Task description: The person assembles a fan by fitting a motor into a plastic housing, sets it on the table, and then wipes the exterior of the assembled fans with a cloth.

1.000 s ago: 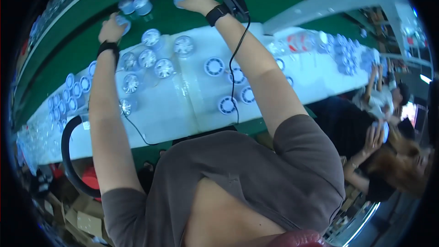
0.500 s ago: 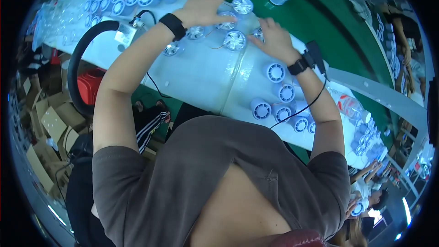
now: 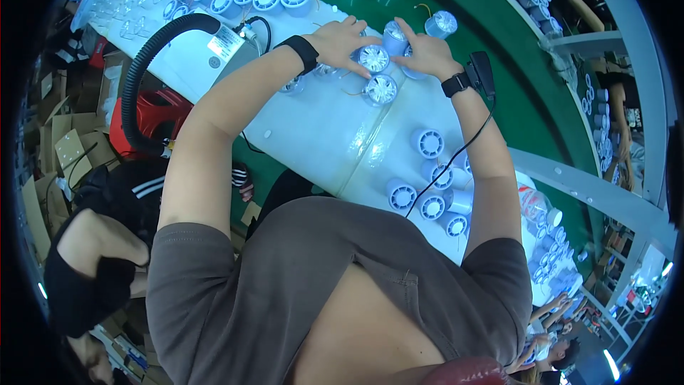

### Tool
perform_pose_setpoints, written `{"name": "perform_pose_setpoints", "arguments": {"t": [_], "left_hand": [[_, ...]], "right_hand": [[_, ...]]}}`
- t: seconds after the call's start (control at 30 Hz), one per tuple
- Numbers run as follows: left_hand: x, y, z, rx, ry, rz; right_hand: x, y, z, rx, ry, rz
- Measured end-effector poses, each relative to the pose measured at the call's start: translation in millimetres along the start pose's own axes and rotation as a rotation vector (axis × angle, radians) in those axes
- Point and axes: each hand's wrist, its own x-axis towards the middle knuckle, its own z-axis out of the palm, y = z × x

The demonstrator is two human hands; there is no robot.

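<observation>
My left hand (image 3: 338,44) has its fingers spread over a cluster of round cylinders with clear, silvery-ribbed tops. Its thumb lies beside one clear-topped cylinder (image 3: 373,58), and its fingertips partly cover another behind. At the right of the cluster, my right hand (image 3: 429,54) is open, index finger stretched along a pale blue cylinder (image 3: 394,38), thumb pointing toward the left hand. Another cylinder is mostly hidden beneath the right hand. Just nearer to me stands a clear-topped cylinder (image 3: 381,90) with a thin wire. One more (image 3: 292,85) shows under my left wrist.
White cylinders with slotted ends (image 3: 429,143) stand by my right forearm; more (image 3: 266,0) fill the far left of the white table (image 3: 299,132). A grey box with a black hose (image 3: 226,46) sits left. Several cylinders (image 3: 440,24) rest on the green surface beyond. A person (image 3: 100,249) is lower left.
My left hand has come down and right, nearer my right hand, around the cluster. A cylinder now lies between the hands. The view has shifted, and a person shows at lower left.
</observation>
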Motion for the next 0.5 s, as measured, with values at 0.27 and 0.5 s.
{"name": "perform_pose_setpoints", "arguments": {"t": [0.27,0.5], "left_hand": [[4,5,-13,0.026,-0.084,0.082],[-3,3,-18,-0.082,0.045,-0.109]], "right_hand": [[15,13,13,0.038,0.176,-0.123],[-3,16,26,0.005,0.392,-0.079]]}}
